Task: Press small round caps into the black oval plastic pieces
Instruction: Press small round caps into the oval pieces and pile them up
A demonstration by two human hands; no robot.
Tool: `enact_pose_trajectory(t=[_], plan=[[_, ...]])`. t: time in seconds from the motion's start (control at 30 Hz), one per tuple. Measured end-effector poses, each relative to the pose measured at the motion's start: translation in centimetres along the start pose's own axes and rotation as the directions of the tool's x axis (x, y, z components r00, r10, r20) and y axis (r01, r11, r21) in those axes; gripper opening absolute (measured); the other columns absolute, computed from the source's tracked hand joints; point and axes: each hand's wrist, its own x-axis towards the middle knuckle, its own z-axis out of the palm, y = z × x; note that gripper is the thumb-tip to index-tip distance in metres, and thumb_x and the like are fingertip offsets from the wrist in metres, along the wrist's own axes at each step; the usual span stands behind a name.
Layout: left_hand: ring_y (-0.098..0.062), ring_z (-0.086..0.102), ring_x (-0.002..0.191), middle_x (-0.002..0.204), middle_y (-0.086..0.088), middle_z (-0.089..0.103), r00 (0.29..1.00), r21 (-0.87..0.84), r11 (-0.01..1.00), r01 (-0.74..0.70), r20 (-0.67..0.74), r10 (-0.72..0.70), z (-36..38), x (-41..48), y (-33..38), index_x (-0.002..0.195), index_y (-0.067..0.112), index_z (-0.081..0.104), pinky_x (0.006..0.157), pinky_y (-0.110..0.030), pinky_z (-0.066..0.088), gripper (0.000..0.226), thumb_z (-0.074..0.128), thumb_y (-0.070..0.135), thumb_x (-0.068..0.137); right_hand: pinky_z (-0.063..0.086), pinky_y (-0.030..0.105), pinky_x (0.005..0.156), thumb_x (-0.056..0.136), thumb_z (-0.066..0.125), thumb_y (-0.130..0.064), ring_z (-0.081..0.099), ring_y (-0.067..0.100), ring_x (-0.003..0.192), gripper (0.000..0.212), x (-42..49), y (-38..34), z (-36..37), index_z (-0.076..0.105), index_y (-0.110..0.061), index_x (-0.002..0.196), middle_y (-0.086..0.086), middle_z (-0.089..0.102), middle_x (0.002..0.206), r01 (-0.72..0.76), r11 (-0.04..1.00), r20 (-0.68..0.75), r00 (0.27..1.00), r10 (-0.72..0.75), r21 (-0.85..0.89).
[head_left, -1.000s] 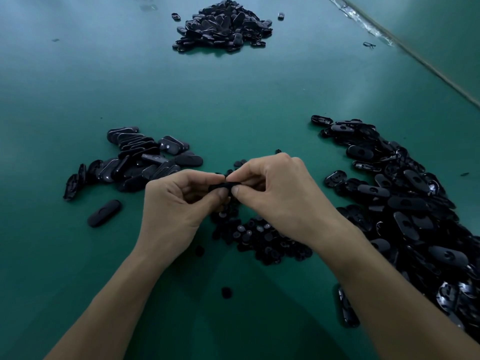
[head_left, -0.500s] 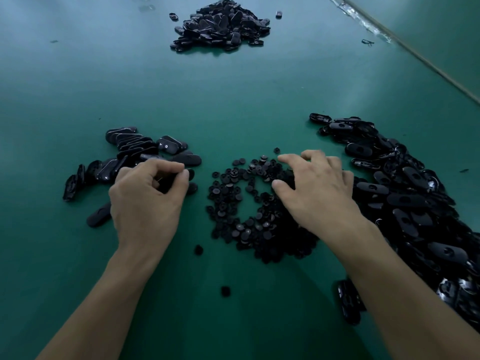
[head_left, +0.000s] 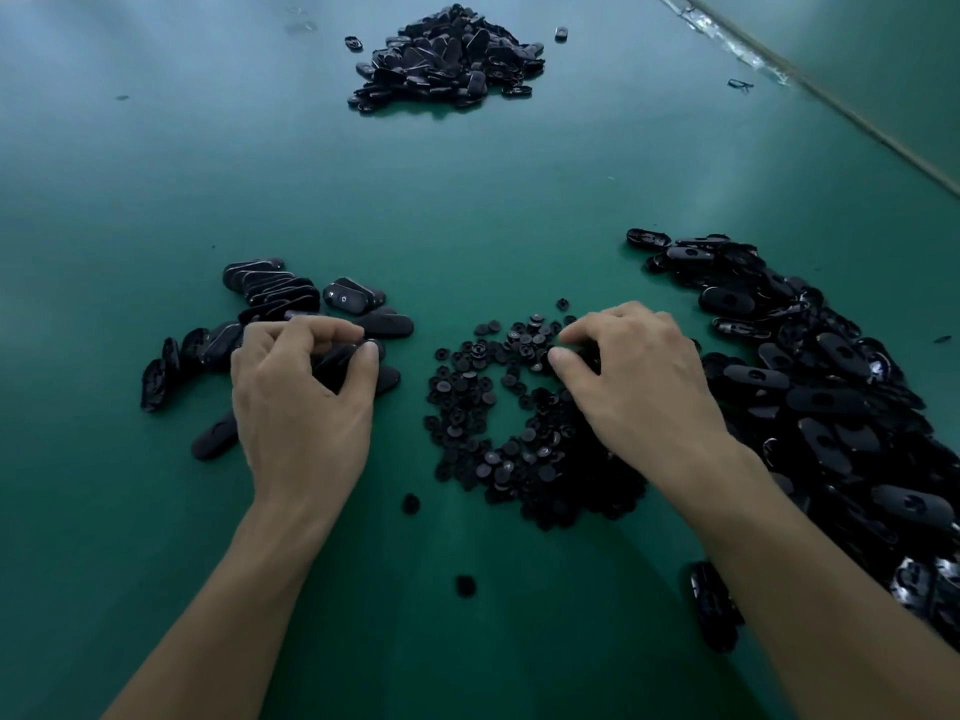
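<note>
The small round caps [head_left: 483, 407] lie in a loose, matte black scatter on the smooth green table [head_left: 467, 200], between your hands. Your right hand [head_left: 639, 387] curls over them, thumb and forefinger tips close together among the caps; you cannot tell whether one sits between. Your left hand [head_left: 301, 397] pinches a glossy black oval piece [head_left: 345, 362] at the left pile [head_left: 280, 293]. A bigger heap [head_left: 831, 397] lies to the right, and a far heap [head_left: 447, 59] beyond.

The left hand [head_left: 296, 407] curls over the oval pieces [head_left: 270, 293] at nine o'clock of the round caps [head_left: 467, 402], where the right hand [head_left: 644, 387] rests its fingertips.
</note>
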Motion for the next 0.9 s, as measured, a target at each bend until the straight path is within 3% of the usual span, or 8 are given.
enact_pose_trajectory(t=[0.13, 0.27, 0.37, 0.53, 0.73, 0.9], plan=[[-0.021, 0.053, 0.076, 0.077, 0.002, 0.055, 0.995, -0.056, 0.994, -0.099, -0.002, 0.099, 0.2, -0.2, 0.1, 0.086, 0.025, 0.066, 0.072, -0.043, 0.049, 0.008, 0.073, 0.021, 0.088, 0.027, 0.049, 0.111, 0.102, 0.047, -0.036, 0.033, 0.032, 0.139, 0.036, 0.6, 0.8, -0.4, 0.056, -0.03, 0.137, 0.009, 0.039, 0.152, -0.132, 0.988, -0.047, 0.991, 0.129, -0.081], [-0.011, 0.042, 0.053, 0.057, 0.003, 0.045, 0.991, -0.107, 0.985, -0.132, 0.01, 0.134, 0.2, -0.6, 0.3, 0.08, 0.023, 0.065, 0.058, -0.025, 0.038, 0.011, 0.073, 0.019, 0.087, 0.016, 0.056, 0.117, 0.102, 0.041, -0.026, 0.019, 0.042, 0.147, 0.049, 1.6, 2.4, -1.2, 0.036, -0.037, 0.15, 0.014, 0.016, 0.163, -0.328, 0.928, 0.099, 0.932, 0.349, -0.178], [-0.012, 0.039, 0.049, 0.052, 0.004, 0.042, 0.988, -0.126, 0.981, -0.147, 0.03, 0.151, 0.2, -0.7, 0.3, 0.077, 0.023, 0.065, 0.049, -0.014, 0.032, 0.015, 0.075, 0.016, 0.086, 0.026, 0.055, 0.113, 0.101, 0.04, -0.022, 0.028, 0.041, 0.141, 0.051, 1.6, 2.9, -1.5, 0.036, -0.036, 0.15, 0.013, 0.031, 0.156, -0.349, 0.916, 0.144, 0.914, 0.38, -0.2], [-0.01, 0.04, 0.048, 0.05, 0.01, 0.04, 0.985, -0.125, 0.979, -0.16, 0.045, 0.167, 0.2, -0.8, 0.3, 0.075, 0.028, 0.062, 0.048, -0.011, 0.03, 0.021, 0.076, 0.015, 0.084, 0.041, 0.047, 0.099, 0.1, 0.045, -0.016, 0.043, 0.037, 0.127, 0.045, 1.5, 3.2, -1.7, 0.047, -0.027, 0.143, 0.011, 0.047, 0.142, -0.28, 0.942, 0.084, 0.95, 0.299, -0.184], [-0.012, 0.041, 0.047, 0.049, 0.009, 0.041, 0.991, -0.093, 0.988, -0.127, 0.035, 0.131, 0.3, -0.9, 0.2, 0.073, 0.029, 0.059, 0.048, -0.024, 0.035, 0.02, 0.075, 0.023, 0.082, 0.051, 0.047, 0.093, 0.098, 0.054, -0.011, 0.056, 0.036, 0.108, 0.033, 1.8, 3.9, -1.7, 0.062, -0.02, 0.129, 0.015, 0.052, 0.132, -0.258, 0.965, 0.001, 0.966, 0.258, -0.057], [-0.014, 0.039, 0.045, 0.048, 0.008, 0.04, 0.988, -0.088, 0.985, -0.147, 0.032, 0.15, 0.2, -1.0, 0.4, 0.072, 0.028, 0.056, 0.045, -0.03, 0.041, 0.021, 0.073, 0.022, 0.082, 0.05, 0.046, 0.098, 0.096, 0.058, -0.011, 0.058, 0.034, 0.112, 0.022, 2.2, 4.3, -1.8, 0.072, -0.019, 0.111, 0.011, 0.067, 0.117, -0.247, 0.969, -0.061, 0.967, 0.246, 0.001]])
